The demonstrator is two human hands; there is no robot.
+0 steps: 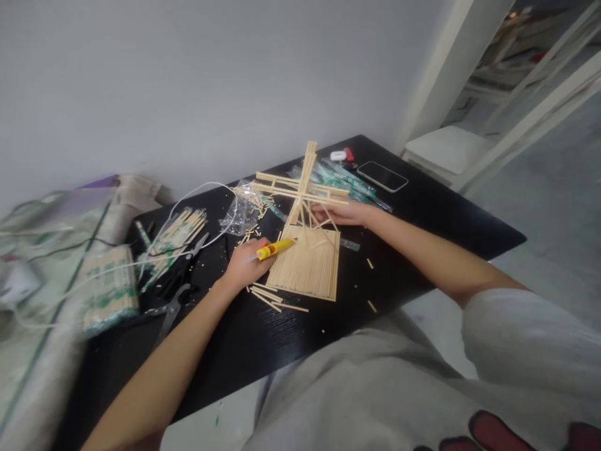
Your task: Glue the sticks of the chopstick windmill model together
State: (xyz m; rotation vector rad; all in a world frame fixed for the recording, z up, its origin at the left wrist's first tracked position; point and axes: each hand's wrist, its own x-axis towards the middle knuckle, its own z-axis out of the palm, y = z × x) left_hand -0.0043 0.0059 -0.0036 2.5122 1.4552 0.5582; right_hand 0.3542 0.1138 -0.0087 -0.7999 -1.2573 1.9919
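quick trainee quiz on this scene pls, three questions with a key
1. What does the left hand hold?
A) pliers
B) a yellow tube
C) a white cable

2. True or false: the phone lies on the table, apart from the stick model.

3. Fill the gap: the colour of the table is ____.

Key:
1. B
2. True
3. black
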